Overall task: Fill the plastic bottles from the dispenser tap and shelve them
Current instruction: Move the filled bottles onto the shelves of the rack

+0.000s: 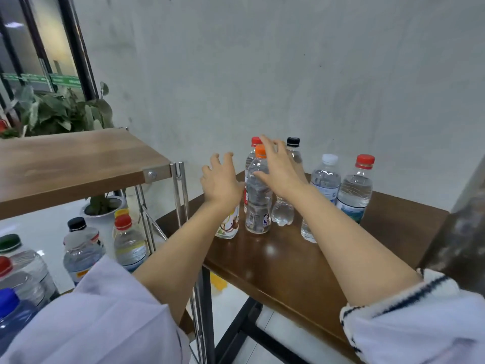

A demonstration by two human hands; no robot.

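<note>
Left hand [221, 179] & right hand [279, 170] both open, fingers spread, flanking orange-cap bottle [258, 206] at 3 o'clock of left hand, upright on bench [288, 261]. Prob. water-heavy, thin walls squashy, slick; grip mid-body, not cap.

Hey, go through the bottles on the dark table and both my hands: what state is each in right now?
Orange-capped clear plastic bottle: upright, capped, holds water.
Black-capped clear plastic bottle: upright, capped.
White-capped clear plastic bottle: upright, capped, holds water.
Rightmost red-capped clear plastic bottle: upright, capped, holds water.
Left hand: open, fingers spread.
Right hand: open, by the orange cap.
</note>
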